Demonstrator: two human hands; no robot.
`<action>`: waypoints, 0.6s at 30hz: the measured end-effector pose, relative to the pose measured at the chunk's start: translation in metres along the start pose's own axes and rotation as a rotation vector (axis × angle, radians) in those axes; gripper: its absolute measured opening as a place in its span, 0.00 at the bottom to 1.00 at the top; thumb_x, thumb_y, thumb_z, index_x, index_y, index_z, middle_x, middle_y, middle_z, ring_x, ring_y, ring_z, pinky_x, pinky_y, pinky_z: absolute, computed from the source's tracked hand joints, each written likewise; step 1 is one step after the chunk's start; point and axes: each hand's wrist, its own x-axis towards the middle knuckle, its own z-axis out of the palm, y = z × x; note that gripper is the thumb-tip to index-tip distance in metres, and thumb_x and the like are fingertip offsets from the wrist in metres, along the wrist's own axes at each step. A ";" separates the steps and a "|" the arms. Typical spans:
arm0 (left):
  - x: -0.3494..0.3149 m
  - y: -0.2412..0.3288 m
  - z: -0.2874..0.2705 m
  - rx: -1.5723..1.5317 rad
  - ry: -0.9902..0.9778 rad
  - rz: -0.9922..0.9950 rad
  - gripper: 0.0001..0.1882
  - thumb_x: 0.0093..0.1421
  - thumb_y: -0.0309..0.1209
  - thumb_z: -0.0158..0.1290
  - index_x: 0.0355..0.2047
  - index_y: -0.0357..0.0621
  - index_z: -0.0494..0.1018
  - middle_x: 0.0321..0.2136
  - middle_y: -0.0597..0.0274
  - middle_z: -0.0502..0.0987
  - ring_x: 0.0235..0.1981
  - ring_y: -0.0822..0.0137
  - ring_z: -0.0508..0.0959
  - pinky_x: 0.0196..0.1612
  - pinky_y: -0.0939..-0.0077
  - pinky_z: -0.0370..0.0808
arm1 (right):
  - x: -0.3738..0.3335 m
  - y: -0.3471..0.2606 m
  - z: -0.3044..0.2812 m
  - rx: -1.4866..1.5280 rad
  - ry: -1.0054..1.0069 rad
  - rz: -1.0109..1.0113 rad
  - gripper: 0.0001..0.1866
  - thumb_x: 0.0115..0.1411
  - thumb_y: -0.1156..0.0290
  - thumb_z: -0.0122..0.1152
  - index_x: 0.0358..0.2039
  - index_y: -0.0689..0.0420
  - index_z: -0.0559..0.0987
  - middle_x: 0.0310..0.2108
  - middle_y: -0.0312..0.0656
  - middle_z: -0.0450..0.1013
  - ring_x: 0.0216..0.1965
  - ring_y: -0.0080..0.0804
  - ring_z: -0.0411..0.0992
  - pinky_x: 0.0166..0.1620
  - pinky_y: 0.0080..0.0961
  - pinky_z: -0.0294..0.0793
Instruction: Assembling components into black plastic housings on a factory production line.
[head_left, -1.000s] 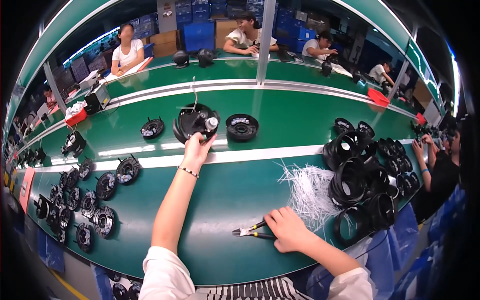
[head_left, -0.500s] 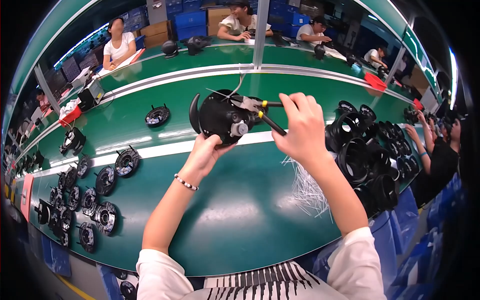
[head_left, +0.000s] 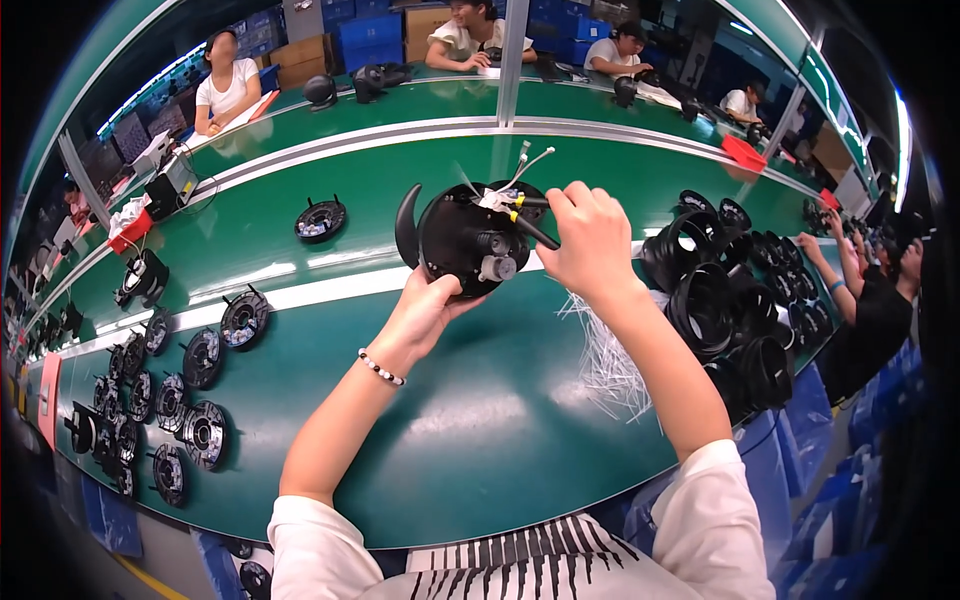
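Left hand [head_left: 425, 310] is gripping a round black fan housing [head_left: 468, 240]; right hand [head_left: 590, 240] is clenching cutters [head_left: 528, 222], possibly nicking white wires [head_left: 525, 165].

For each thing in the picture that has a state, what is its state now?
Round black fan part: lifted off the table, held from below by left hand.
Cutters: gripped in right hand, tip at the part's white ties.
White ties: loose pile on the table.
Black rings: heaped at right.
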 end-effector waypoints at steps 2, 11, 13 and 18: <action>-0.001 0.001 -0.002 -0.001 0.006 0.021 0.22 0.48 0.16 0.36 0.47 0.29 0.56 0.43 0.51 0.66 0.45 0.59 0.71 0.50 0.63 0.71 | -0.005 0.001 0.000 0.085 -0.064 0.043 0.22 0.31 0.69 0.64 0.32 0.58 0.73 0.26 0.40 0.67 0.28 0.38 0.67 0.31 0.31 0.67; 0.039 -0.007 -0.038 0.252 0.312 0.203 0.23 0.49 0.15 0.37 0.49 0.31 0.54 0.45 0.49 0.64 0.46 0.59 0.69 0.50 0.62 0.71 | -0.072 0.005 -0.007 0.521 0.195 0.107 0.23 0.31 0.74 0.65 0.34 0.62 0.74 0.29 0.45 0.69 0.30 0.42 0.68 0.35 0.31 0.68; 0.057 -0.004 -0.048 0.064 0.228 0.184 0.21 0.49 0.16 0.38 0.46 0.27 0.56 0.44 0.47 0.64 0.46 0.56 0.69 0.51 0.59 0.69 | -0.086 -0.005 -0.001 0.574 0.171 0.133 0.24 0.31 0.74 0.65 0.35 0.62 0.74 0.29 0.45 0.69 0.31 0.42 0.68 0.36 0.31 0.68; 0.126 -0.005 -0.081 -0.586 0.077 -0.036 0.20 0.51 0.24 0.40 0.44 0.23 0.58 0.43 0.40 0.66 0.48 0.47 0.66 0.54 0.56 0.66 | -0.105 -0.023 0.010 0.644 0.082 0.067 0.26 0.29 0.72 0.64 0.36 0.61 0.75 0.30 0.44 0.69 0.30 0.42 0.68 0.36 0.31 0.68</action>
